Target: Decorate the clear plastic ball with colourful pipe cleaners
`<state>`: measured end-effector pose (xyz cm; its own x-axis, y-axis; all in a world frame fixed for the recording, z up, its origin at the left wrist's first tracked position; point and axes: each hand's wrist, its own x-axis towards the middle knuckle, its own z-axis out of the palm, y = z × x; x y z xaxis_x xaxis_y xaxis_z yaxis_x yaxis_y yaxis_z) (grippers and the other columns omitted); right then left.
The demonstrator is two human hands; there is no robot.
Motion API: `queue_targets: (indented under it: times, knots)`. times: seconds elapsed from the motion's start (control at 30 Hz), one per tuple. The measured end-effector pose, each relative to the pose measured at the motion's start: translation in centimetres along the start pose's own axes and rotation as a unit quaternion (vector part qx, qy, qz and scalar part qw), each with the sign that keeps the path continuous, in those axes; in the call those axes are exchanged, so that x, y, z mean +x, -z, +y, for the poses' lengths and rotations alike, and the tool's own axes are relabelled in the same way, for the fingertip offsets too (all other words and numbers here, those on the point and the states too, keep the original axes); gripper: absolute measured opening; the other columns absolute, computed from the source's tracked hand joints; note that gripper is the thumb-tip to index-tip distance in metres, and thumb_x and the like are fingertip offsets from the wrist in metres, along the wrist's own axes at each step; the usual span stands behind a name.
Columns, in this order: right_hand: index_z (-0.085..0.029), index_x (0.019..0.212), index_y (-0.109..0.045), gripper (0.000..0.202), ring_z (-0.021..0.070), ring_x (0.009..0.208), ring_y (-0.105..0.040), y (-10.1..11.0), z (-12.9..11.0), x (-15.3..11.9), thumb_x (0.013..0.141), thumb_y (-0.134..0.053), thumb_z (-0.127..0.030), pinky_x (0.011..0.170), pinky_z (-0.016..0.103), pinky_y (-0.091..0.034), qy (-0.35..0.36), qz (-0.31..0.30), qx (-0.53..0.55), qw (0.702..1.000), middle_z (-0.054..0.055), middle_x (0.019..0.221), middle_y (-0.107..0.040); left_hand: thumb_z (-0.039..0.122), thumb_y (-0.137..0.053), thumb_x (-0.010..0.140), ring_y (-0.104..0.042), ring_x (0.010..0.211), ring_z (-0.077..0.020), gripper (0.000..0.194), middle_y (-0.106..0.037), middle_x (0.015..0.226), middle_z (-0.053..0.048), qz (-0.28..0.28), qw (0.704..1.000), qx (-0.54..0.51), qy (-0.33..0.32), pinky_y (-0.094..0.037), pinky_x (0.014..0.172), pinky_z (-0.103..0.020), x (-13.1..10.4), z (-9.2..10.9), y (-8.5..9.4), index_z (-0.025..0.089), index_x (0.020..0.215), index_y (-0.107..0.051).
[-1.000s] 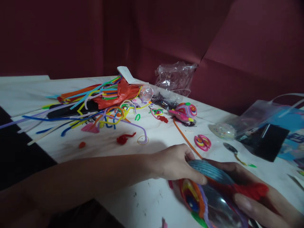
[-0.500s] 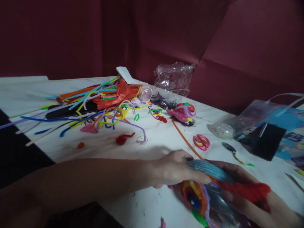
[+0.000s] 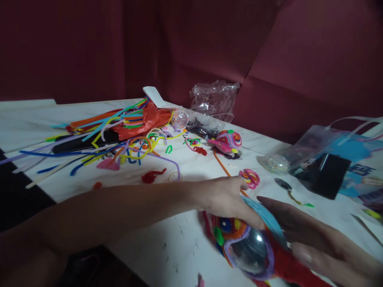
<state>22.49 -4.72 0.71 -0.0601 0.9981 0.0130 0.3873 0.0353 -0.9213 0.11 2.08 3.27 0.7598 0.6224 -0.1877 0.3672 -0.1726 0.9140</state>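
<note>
Red plastic wrapping (image 3: 155, 117) lies around a bundle of fuzzy stems (image 3: 104, 119) on the marbled table (image 3: 167, 255), with loose stems and offcuts scattered in front. Beyond it: a clear ball (image 3: 180, 119) and crumpled clear film (image 3: 214, 99). Pink fish-like piece (image 3: 228, 141) nearby; an orange stem (image 3: 222, 163) runs from beside it towards the left hand (image 3: 226, 197), which hides part of its length. Pink coil (image 3: 250, 179) just beyond the fingers. To the right, a dark flat object (image 3: 329, 175) rests against a clear and blue bag (image 3: 356, 151). Left forearm reaches in low across the table, covering some of the surface. Left hand is palm down, thumb over the craft piece (image 3: 249, 253), fingers curled at its far edge, pinching it. The piece, clear-domed with a purple rim, sits between both hands, low right of centre. Right hand (image 3: 326, 239) comes from the right, thumb and fingers parted around the piece's blue and red end; whether they press on it, cannot tell.
</note>
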Motion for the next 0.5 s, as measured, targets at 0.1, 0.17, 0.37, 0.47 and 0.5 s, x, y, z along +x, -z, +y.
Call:
queue_targets:
  times: [0.1, 0.17, 0.37, 0.47, 0.5]
  knots:
    - [-0.025, 0.114, -0.065, 0.064, 0.0429, 0.105, -0.052, -1.2, -1.2, -0.2, 0.058, -0.075, -0.054, 0.083, 0.049, -0.052, -0.018, 0.004, -0.024, 1.0, 0.008, 0.104, -0.066, 0.042, -0.068, 0.059, -0.062, 0.083, -0.021, 0.077, -0.063, 0.094, -0.004, 0.021, 0.995, 0.098, -0.019, -0.048, 0.069, -0.029, 0.2, 1.1, -0.4, 0.015, 0.127, -0.041]
    - [-0.025, 0.117, -0.064, 0.066, 0.0434, 0.107, -0.05, -2.2, -2.1, -0.2, 0.059, -0.074, -0.056, 0.084, 0.05, -0.051, -0.032, -0.006, -0.037, 0.999, 0.007, 0.106, -0.065, 0.045, -0.065, 0.06, -0.061, 0.081, -0.0208, 0.076, -0.064, 0.09, -0.003, 0.019, 0.991, 0.13, -0.02, -0.048, 0.069, -0.029, 0.4, 1.6, -0.6, 0.016, 0.126, -0.042]
    - [-0.023, 0.127, -0.055, 0.074, 0.0433, 0.126, -0.023, -2.0, -3.4, 0.4, 0.067, -0.068, -0.065, 0.095, 0.047, -0.045, -0.068, -0.134, -0.037, 0.988, 0.002, 0.132, -0.046, 0.043, -0.066, 0.057, -0.061, 0.078, -0.0185, 0.066, -0.062, 0.096, -0.003, 0.032, 0.999, 0.044, -0.005, -0.046, 0.06, -0.025, 1.9, 0.6, -1.0, 0.018, 0.116, -0.049]
    - [-0.02, 0.133, -0.049, 0.088, 0.0423, 0.128, -0.004, -1.5, -3.4, 0.6, 0.064, -0.068, -0.071, 0.101, 0.046, -0.039, -0.101, -0.131, -0.052, 0.985, 0.002, 0.14, -0.034, 0.036, -0.068, 0.058, -0.06, 0.072, -0.0164, 0.057, -0.061, 0.086, -0.001, 0.058, 0.997, -0.049, 0.02, -0.045, 0.057, -0.024, 2.5, -0.2, -1.3, 0.018, 0.109, -0.051]
    - [-0.018, 0.132, -0.05, 0.091, 0.0433, 0.128, -0.003, -1.5, -3.5, 0.7, 0.062, -0.068, -0.073, 0.1, 0.047, -0.039, -0.108, -0.126, -0.049, 0.985, 0.003, 0.14, -0.033, 0.033, -0.069, 0.06, -0.059, 0.07, -0.0154, 0.052, -0.06, 0.083, 0.0, 0.068, 0.994, -0.083, 0.027, -0.044, 0.057, -0.024, 2.6, -0.4, -1.4, 0.019, 0.107, -0.052]
